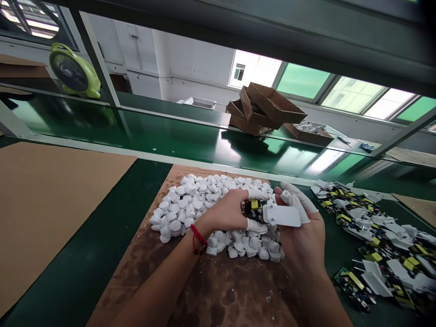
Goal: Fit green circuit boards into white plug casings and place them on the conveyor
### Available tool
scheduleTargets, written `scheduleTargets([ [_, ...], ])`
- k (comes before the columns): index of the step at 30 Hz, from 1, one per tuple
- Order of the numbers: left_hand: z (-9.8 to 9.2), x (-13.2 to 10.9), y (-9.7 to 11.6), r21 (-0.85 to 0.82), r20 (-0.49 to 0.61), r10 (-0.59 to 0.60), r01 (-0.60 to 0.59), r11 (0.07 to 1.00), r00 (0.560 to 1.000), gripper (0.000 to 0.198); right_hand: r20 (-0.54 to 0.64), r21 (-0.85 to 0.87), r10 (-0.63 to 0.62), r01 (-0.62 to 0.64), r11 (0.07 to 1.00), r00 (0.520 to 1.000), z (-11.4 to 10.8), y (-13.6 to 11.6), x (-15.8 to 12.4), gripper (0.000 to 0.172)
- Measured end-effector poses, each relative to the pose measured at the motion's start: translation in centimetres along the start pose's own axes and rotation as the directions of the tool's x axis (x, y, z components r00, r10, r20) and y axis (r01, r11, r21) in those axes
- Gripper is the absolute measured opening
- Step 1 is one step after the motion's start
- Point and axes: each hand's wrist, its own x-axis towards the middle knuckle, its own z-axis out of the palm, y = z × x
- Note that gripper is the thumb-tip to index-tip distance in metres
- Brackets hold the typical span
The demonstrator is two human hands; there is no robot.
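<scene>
My left hand (235,211), with white finger cots on thumb and index finger, grips a small circuit board (254,210) by its edges. The board carries a yellow-wrapped part and dark components, and a flat pale metal plate (284,215) sticks out from it to the right. My right hand (303,227) is turned palm up beside and partly behind that plate. Its cot-covered thumb and index finger are drawn together; whatever is between them cannot be told from the white cots. Beneath both hands lies a spread of white cap-like pieces (190,204).
A stained brown board (143,281) lies under the pieces. Many similar circuit boards (381,240) are heaped at right. Cardboard (51,195) covers the left side. Beyond a pale rail stand stacked brown trays (265,106) and a green fan (73,70). A shelf beam (238,36) crosses overhead.
</scene>
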Motion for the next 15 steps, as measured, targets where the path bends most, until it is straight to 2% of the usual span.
scheduleTargets([
  [2,-0.2,-0.1,0.4,0.064,0.079,0.031,-0.036,0.997,0.996,0.073,-0.02,0.003,0.069,-0.069,0.998,0.997,0.0,-0.2,0.2,0.029],
  [4,-0.3,-0.3,0.8,0.009,0.151,0.042,-0.044,0.999,0.988,0.087,0.006,0.014,0.101,-0.101,0.995,0.995,0.0,-0.4,0.3,0.028],
  [7,-0.5,-0.6,1.0,-0.143,0.185,0.03,-0.003,0.99,0.982,0.103,0.146,-0.016,0.059,-0.058,0.998,0.988,-0.4,-0.5,0.3,0.021],
  [9,-0.6,-0.7,0.8,-0.236,0.203,0.029,0.02,0.971,0.979,0.109,0.3,-0.059,0.005,0.013,0.998,0.954,-1.0,-0.4,0.2,0.017],
  [11,-0.7,-0.8,0.6,-0.325,0.233,0.058,0.021,0.946,0.971,0.114,0.439,-0.089,-0.041,0.089,0.992,0.898,-1.6,-0.2,0.2,0.013],
  [13,-0.8,-0.8,0.4,-0.386,0.256,0.089,0.017,0.922,0.963,0.117,0.52,-0.095,-0.081,0.152,0.984,0.85,-2.1,0.0,0.2,0.01],
  [15,-0.8,-0.7,0.3,-0.426,0.264,0.107,0.016,0.905,0.959,0.116,0.551,-0.079,-0.124,0.2,0.977,0.826,-2.4,0.0,0.3,0.009],
])
